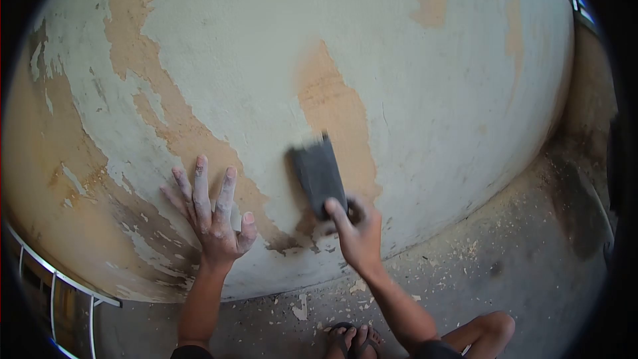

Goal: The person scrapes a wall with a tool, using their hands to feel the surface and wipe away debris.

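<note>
My right hand (357,229) grips the lower end of a dark grey piece of sandpaper (318,174), thumb on its near face. The sandpaper is a flat rectangle, slightly blurred, and overlaps the left edge of a bare tan patch (339,119) on the wall. Fingers spread and coated in pale dust, my left hand (218,223) is at the wall (246,40), over another tan strip. Pale green paint covers much of the wall, with ragged peeled edges around the bare areas.
Paint flakes (300,307) lie scattered on the grey concrete floor (458,292) along the wall's foot. My sandalled feet (354,340) and a bent knee (495,326) show at the bottom. A metal frame (53,292) stands at lower left. Another wall (591,86) adjoins at right.
</note>
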`<action>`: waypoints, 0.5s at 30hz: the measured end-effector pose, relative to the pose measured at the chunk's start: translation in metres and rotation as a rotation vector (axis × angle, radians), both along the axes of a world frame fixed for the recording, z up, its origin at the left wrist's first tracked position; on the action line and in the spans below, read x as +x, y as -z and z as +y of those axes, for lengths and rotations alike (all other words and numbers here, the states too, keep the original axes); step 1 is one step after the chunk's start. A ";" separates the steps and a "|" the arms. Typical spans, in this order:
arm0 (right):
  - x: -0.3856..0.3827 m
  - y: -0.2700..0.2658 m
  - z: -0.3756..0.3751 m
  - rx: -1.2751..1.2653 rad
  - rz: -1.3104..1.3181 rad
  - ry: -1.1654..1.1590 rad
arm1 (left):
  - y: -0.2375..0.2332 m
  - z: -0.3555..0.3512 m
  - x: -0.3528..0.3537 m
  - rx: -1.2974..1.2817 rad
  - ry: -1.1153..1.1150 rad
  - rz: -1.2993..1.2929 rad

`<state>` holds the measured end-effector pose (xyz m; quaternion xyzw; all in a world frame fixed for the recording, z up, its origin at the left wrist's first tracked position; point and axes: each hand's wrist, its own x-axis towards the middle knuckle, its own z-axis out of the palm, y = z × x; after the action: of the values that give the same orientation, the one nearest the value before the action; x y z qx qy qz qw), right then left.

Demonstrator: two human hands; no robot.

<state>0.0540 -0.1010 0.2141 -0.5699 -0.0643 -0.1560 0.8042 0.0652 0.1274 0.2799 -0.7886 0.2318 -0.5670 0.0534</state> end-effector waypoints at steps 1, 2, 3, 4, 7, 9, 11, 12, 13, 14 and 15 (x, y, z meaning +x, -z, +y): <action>-0.008 0.044 0.004 0.068 0.037 0.019 | 0.000 0.002 0.001 -0.009 0.013 -0.023; -0.014 0.079 0.003 0.052 0.108 0.023 | 0.000 0.004 0.000 0.030 -0.010 -0.024; -0.018 0.089 0.006 0.079 0.093 0.082 | 0.001 0.002 0.000 0.070 -0.040 -0.018; -0.010 0.077 0.004 0.060 0.053 0.092 | 0.002 -0.001 -0.001 0.105 -0.050 -0.024; 0.008 -0.020 -0.011 0.020 -0.052 0.009 | -0.016 -0.022 0.001 0.218 -0.014 -0.021; 0.008 -0.020 -0.008 0.040 -0.042 0.020 | -0.058 -0.046 -0.001 0.266 0.001 -0.018; 0.007 0.024 -0.002 0.004 -0.010 0.097 | -0.102 -0.074 -0.001 0.273 0.031 -0.041; 0.005 0.074 0.005 0.044 0.037 0.104 | -0.119 -0.085 0.003 0.388 0.013 -0.037; 0.003 0.118 0.012 0.072 0.024 0.178 | -0.128 -0.091 0.007 0.503 -0.013 -0.030; 0.000 0.111 0.010 0.104 0.036 0.212 | -0.129 -0.093 0.014 0.494 -0.017 -0.043; -0.010 0.106 0.012 0.146 0.064 0.237 | -0.125 -0.092 0.023 0.572 -0.009 -0.010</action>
<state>0.0436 -0.0891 0.1084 -0.5182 0.0406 -0.2359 0.8211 0.0879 0.0350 0.4046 -0.7399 0.3783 -0.4821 0.2773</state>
